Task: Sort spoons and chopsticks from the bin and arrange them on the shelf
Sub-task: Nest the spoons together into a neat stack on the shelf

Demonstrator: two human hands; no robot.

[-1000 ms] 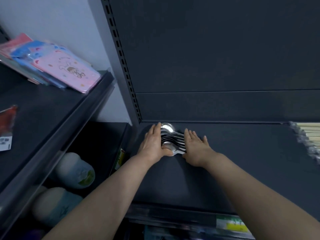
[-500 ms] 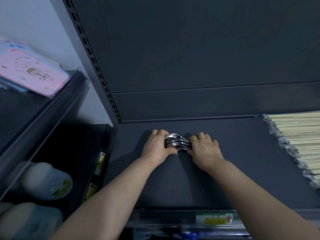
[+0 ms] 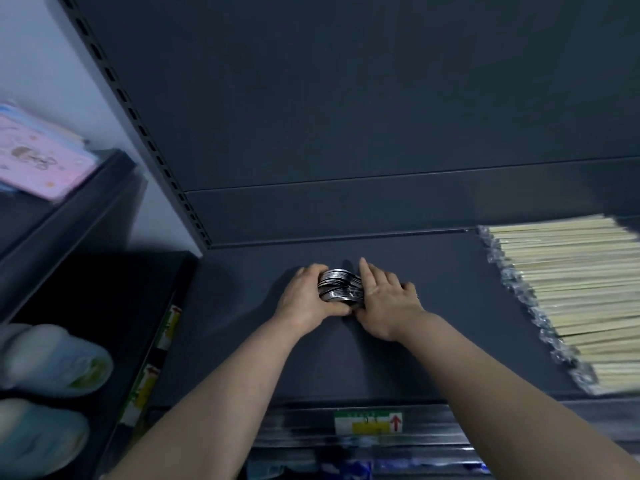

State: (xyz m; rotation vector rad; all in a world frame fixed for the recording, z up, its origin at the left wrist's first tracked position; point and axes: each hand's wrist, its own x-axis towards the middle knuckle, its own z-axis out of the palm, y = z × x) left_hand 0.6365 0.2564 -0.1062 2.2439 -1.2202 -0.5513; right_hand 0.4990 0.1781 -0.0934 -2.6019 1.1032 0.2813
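From my seat the sort looks well advanced. The wrapped bundles of chopsticks point(image 3: 571, 292) already lie in a neat bank at about three o'clock on the dark shelf point(image 3: 433, 341), and the stack of metal spoons point(image 3: 341, 289) sits near the middle of that shelf, slightly toward ten o'clock, well apart from them. I can't see the bin, so I cannot tell how much cutlery is left in it. My judgement is that the spoons are in their last squaring-up, with at most more batches to fetch.

My left hand point(image 3: 304, 301) is curled round the nine o'clock side of the stack, fingers over the top and thumb under the near edge. My right hand point(image 3: 386, 303) lies against the three o'clock side with its fingers fairly straight, pressing rather than gripping.

A second ago the spoons were fanned out in a loose row, with single bowls showing between my hands. Now they are squeezed into one tight, nested pile and my hands have closed in on each other. More of the chopstick bank has also come into view.
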